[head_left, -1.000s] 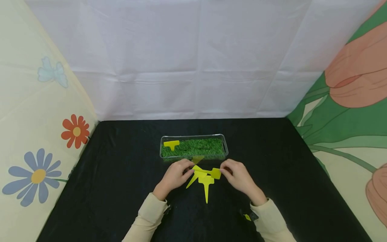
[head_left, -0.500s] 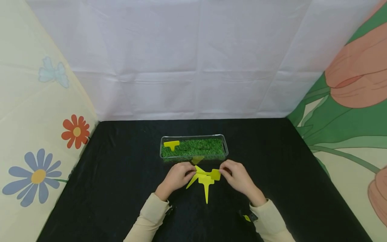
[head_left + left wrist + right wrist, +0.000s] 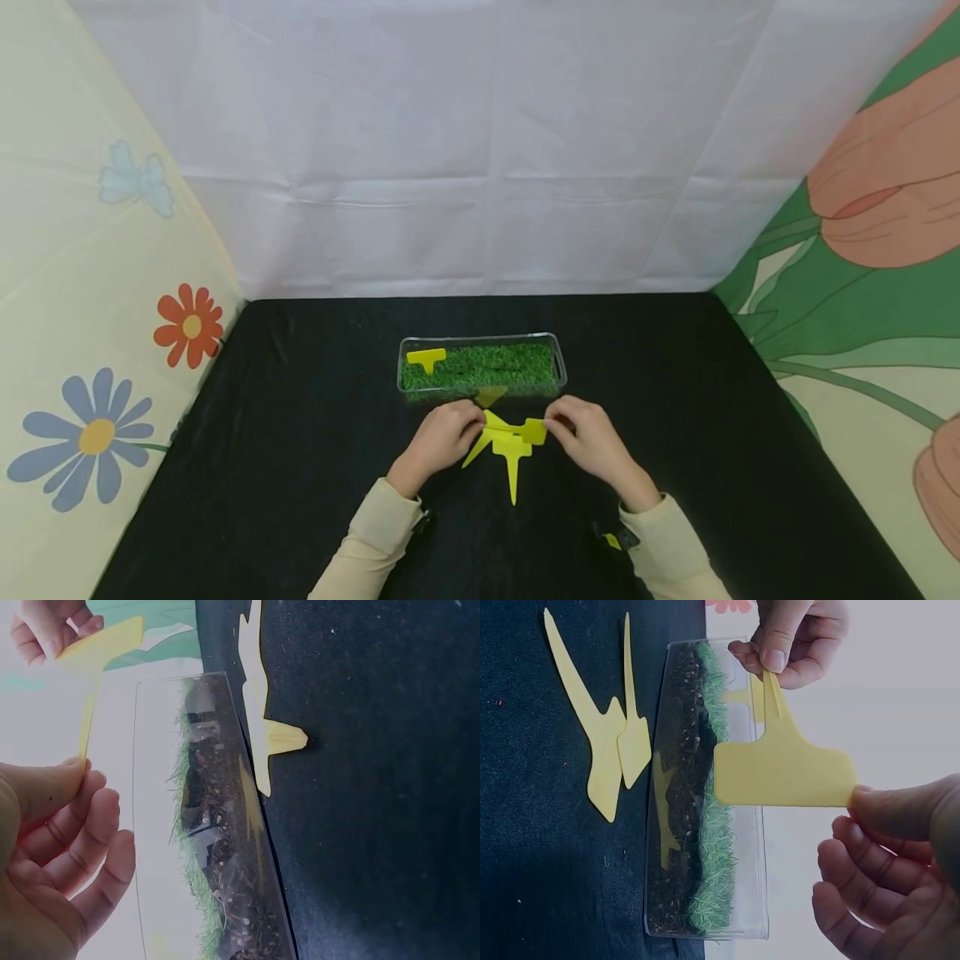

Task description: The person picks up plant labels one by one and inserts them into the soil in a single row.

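A yellow T-shaped plant label [image 3: 784,776] is held up between my two hands, above the table. My left hand [image 3: 442,433] pinches the tip of its stem between thumb and forefinger, the other fingers loosely bent. At the opposite end, my right hand [image 3: 588,433] pinches a corner of the broad head. Below lie two more yellow labels, one [image 3: 513,454] with its point toward me and another [image 3: 475,448] slanting left, partly overlapping. Behind them stands a clear box [image 3: 480,338] of green turf over dark soil. One label [image 3: 426,357] stands upright in its left end.
Black cloth [image 3: 315,400] covers the table. White fabric [image 3: 487,167] hangs behind it, with flower-printed panels [image 3: 97,333] at the sides. A faint yellow shape [image 3: 665,817] shows in the box's front wall, seemingly a reflection.
My left hand has shifted slightly right and down along the stem side, toward the label's head. Over the last half second both hands have stayed nearly still.
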`<action>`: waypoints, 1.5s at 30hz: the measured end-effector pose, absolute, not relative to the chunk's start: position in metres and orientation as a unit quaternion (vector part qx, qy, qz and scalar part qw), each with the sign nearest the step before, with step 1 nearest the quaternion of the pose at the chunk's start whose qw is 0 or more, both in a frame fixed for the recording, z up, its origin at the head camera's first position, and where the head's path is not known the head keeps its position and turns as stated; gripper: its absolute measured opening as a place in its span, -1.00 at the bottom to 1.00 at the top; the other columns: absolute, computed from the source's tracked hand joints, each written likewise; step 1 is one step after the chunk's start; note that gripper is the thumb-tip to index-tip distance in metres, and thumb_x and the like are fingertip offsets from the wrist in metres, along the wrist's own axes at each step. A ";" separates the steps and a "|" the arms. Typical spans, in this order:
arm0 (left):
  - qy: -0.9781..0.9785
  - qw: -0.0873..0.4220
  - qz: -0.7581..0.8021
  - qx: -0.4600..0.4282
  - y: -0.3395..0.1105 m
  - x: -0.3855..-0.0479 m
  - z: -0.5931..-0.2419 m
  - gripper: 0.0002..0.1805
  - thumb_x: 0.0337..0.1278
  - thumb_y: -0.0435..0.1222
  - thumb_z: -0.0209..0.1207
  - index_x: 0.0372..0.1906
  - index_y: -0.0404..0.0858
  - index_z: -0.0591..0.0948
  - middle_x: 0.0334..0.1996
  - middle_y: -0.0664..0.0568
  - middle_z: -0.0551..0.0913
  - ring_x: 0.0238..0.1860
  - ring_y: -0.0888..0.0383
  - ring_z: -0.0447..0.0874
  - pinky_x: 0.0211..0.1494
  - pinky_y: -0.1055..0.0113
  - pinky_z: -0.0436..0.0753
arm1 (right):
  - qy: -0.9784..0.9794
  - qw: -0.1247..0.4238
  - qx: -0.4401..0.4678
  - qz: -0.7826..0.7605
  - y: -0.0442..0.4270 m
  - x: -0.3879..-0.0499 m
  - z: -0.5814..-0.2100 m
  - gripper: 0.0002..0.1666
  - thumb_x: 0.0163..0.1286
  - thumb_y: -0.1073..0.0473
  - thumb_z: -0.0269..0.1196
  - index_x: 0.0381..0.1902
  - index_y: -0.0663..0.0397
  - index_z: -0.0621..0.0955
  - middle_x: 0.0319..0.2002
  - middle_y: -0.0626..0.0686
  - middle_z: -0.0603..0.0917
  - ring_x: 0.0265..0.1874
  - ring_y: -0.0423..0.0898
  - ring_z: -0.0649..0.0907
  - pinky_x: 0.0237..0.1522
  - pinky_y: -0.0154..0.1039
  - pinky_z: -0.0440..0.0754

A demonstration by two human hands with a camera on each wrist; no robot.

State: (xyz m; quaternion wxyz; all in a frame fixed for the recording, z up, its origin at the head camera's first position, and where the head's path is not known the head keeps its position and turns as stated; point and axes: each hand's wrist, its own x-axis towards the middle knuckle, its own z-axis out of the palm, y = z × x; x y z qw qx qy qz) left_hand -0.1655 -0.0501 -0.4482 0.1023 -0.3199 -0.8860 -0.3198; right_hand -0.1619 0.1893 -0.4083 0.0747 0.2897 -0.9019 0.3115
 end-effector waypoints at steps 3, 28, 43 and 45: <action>-0.888 0.100 -0.319 -0.314 -0.050 -0.165 -0.448 -0.92 0.14 -0.40 0.14 -0.34 -0.25 0.63 -0.42 0.06 0.60 -0.40 0.20 0.56 -0.31 0.38 0.55 | -0.902 0.074 0.285 0.317 0.189 -0.162 -0.408 -0.91 0.16 0.37 0.26 -0.47 0.09 0.59 -0.51 -0.13 0.50 -0.58 -0.30 0.43 -0.53 -0.36 0.46; -0.890 0.105 -0.333 -0.293 -0.050 -0.164 -0.445 -0.92 0.14 -0.40 0.14 -0.33 -0.28 0.64 -0.41 0.05 0.60 -0.41 0.19 0.55 -0.32 0.35 0.55 | -0.897 0.051 0.221 0.379 0.194 -0.154 -0.428 -0.83 0.08 0.37 0.32 -0.32 0.16 0.61 -0.42 -0.04 0.61 -0.50 -0.19 0.57 -0.48 -0.31 0.55; -0.887 0.107 -0.345 -0.287 -0.052 -0.164 -0.444 -0.92 0.13 -0.41 0.14 -0.33 -0.29 0.63 -0.41 0.03 0.60 -0.40 0.18 0.56 -0.31 0.35 0.56 | -0.878 -0.008 0.133 0.460 0.187 -0.156 -0.451 -0.79 0.07 0.38 0.33 -0.27 0.23 0.61 -0.37 0.07 0.64 -0.42 -0.07 0.63 -0.38 -0.32 0.58; -0.885 0.109 -0.348 -0.288 -0.052 -0.164 -0.445 -0.92 0.13 -0.42 0.14 -0.33 -0.30 0.63 -0.41 0.03 0.60 -0.40 0.18 0.56 -0.31 0.35 0.56 | -0.870 -0.023 0.112 0.480 0.185 -0.156 -0.452 -0.77 0.07 0.38 0.33 -0.26 0.25 0.61 -0.36 0.09 0.64 -0.39 -0.06 0.63 -0.36 -0.32 0.58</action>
